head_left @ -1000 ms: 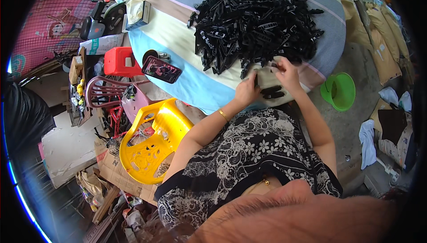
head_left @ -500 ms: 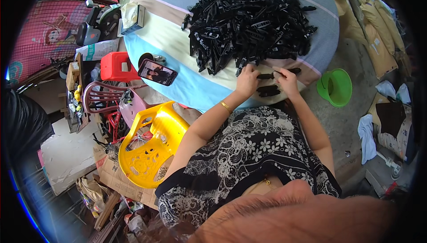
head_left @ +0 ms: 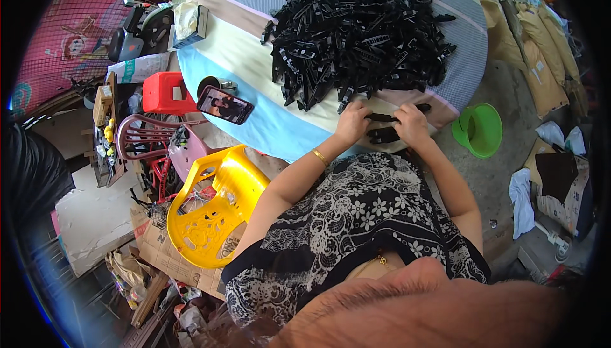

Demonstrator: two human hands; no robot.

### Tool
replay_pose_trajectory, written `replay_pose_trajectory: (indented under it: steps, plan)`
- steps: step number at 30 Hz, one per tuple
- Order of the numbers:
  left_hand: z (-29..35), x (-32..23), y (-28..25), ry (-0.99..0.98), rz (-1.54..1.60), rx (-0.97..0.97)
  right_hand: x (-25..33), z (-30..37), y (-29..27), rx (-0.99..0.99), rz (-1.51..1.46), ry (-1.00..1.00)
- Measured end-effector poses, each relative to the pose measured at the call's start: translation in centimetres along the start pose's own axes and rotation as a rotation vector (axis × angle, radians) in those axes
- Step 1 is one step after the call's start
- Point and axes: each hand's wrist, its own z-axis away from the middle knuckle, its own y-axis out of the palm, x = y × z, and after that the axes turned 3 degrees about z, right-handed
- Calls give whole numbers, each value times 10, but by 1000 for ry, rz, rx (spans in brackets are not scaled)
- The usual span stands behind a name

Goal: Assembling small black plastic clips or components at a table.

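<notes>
Between my two hands is a slim black plastic piece, held level at the near edge of the cloth-covered table. My left hand pinches its left end, and the fingers of my right hand are closed on its right end. Just below it, several similar black pieces lie side by side. Another dark piece shows beyond my right hand. A large heap of black plastic pieces rises in front of my hands. Their exact kind is too small to tell.
A phone leans against a metal cup on the striped tablecloth. A tissue box stands at the table's left edge. A green bucket sits right on the floor. At left are a yellow chair and a red stool.
My right hand has turned and closed further on the black piece's right end. The left hand stays at its left end. The view has shifted slightly.
</notes>
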Motion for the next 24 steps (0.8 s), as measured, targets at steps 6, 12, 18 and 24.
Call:
replay_pose_trajectory:
  steps: [6, 12, 18, 24]
  plan:
    - [-3, 1, 0, 41, 2, 38, 1, -4, 12, 0, -50, -120]
    - [-5, 5, 0, 56, 9, 46, 11, -5, 13, -24, -18, -124]
    - [4, 0, -8, 24, -32, 94, -35, -12, -35, -89, 22, -40]
    - [9, -7, -17, 136, -23, 336, -47, -5, -13, -56, -66, -33]
